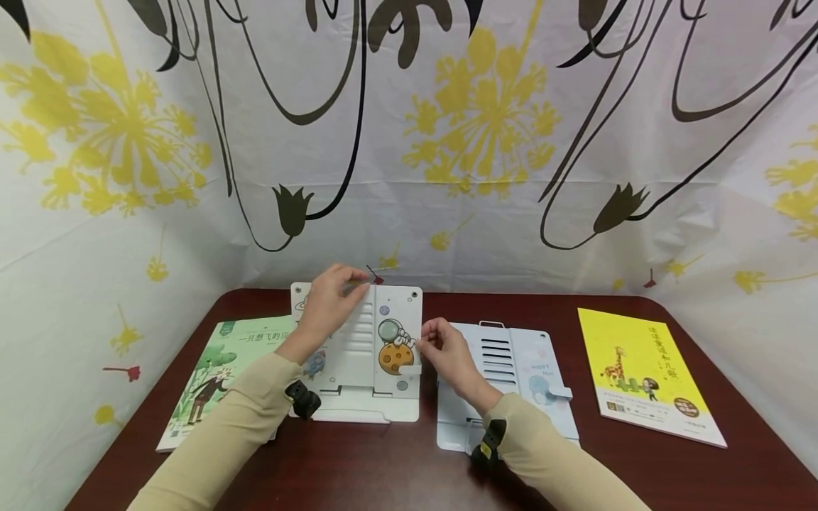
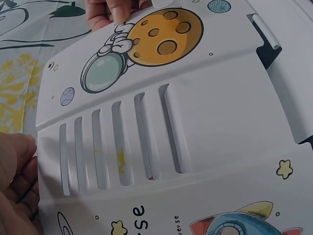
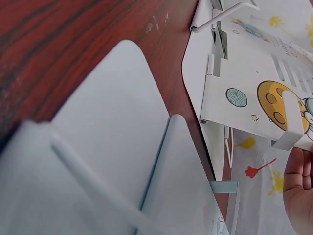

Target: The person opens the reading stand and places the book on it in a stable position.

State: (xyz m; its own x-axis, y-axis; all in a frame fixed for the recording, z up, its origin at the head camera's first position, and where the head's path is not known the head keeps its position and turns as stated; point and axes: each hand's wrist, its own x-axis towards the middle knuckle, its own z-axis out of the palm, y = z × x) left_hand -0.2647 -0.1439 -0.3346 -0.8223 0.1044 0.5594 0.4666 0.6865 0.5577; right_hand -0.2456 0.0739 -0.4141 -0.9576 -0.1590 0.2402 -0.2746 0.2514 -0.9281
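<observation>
Astronaut-print stand in a two-handed grip, left hand at the top, right hand at one side

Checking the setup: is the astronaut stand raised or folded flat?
Raised: the astronaut stand angles up from its base in the right wrist view.

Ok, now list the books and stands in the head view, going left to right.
Green book, white stand with the astronaut, pale blue stand, yellow book.
</observation>
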